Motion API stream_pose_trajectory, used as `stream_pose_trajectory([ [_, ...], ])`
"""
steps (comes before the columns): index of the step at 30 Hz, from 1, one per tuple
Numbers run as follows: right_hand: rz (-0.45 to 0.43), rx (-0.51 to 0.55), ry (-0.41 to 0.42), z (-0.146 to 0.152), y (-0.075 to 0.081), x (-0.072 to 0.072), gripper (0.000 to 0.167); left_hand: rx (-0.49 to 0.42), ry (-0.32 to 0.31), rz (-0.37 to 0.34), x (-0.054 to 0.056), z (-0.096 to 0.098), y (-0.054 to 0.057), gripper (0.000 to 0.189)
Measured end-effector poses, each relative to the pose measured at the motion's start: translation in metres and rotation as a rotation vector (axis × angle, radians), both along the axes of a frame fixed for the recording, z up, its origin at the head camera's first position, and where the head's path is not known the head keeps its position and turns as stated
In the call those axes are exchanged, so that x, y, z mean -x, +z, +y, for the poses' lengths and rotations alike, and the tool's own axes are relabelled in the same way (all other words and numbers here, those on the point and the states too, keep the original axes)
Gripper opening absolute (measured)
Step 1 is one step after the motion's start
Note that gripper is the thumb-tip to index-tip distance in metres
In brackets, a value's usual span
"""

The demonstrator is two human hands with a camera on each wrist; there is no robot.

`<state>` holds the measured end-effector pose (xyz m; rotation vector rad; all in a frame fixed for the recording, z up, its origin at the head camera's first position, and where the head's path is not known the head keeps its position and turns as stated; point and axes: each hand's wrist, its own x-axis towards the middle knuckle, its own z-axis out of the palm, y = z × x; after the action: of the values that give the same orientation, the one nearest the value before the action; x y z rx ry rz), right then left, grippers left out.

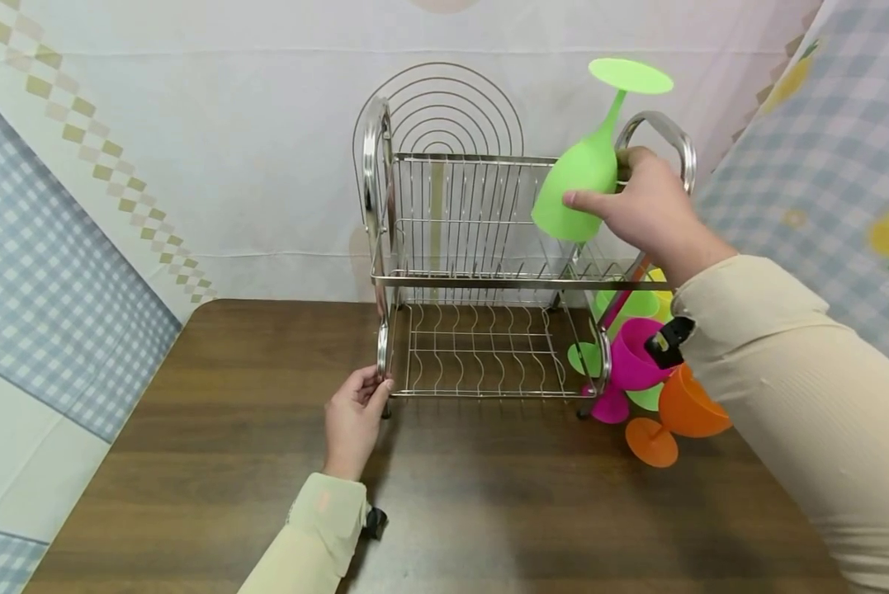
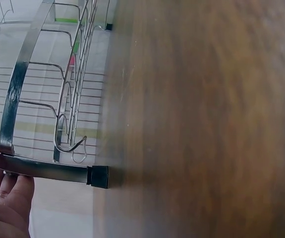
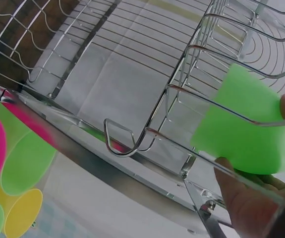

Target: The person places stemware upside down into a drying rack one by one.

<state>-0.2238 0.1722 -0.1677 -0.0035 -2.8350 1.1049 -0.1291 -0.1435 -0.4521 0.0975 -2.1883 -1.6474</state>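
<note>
A two-tier chrome dish rack (image 1: 481, 283) stands on the wooden table against the back wall. My right hand (image 1: 648, 202) grips the bowl of a light green plastic goblet (image 1: 578, 190), held upside down with its foot up, over the right part of the top tier. In the right wrist view the goblet (image 3: 246, 119) shows behind the rack's wires, fingers and thumb around its bowl. My left hand (image 1: 352, 421) pinches the rack's front left leg near the bottom; in the left wrist view, thumb and fingers hold the flat metal leg (image 2: 43, 167) above its black foot.
Right of the rack sit several plastic goblets: a magenta goblet (image 1: 640, 355), an orange goblet (image 1: 692, 404), and green and yellow ones behind, partly hidden by my right arm. The lower wire tier (image 1: 481, 351) lies close above the table (image 1: 251, 462). Patterned cloth hangs at both sides.
</note>
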Motion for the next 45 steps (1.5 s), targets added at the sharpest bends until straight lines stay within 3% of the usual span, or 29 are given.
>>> stream_pose_trajectory([
  [15,-0.081,-0.118,-0.028,0.001,-0.006,0.012,0.087,0.006,-0.013,-0.004,-0.002,0.002,0.002,0.019],
  [34,-0.073,-0.218,0.052,-0.011,-0.012,0.016,0.083,0.020,-0.005,0.007,-0.001,-0.006,-0.002,0.018],
  [39,-0.060,-0.206,0.054,-0.013,-0.011,0.010,0.079,0.002,-0.004,0.004,0.000,-0.006,-0.003,0.018],
  [45,-0.019,-0.152,0.022,-0.015,-0.008,-0.004,0.087,-0.007,-0.021,-0.009,0.002,-0.004,-0.002,0.019],
])
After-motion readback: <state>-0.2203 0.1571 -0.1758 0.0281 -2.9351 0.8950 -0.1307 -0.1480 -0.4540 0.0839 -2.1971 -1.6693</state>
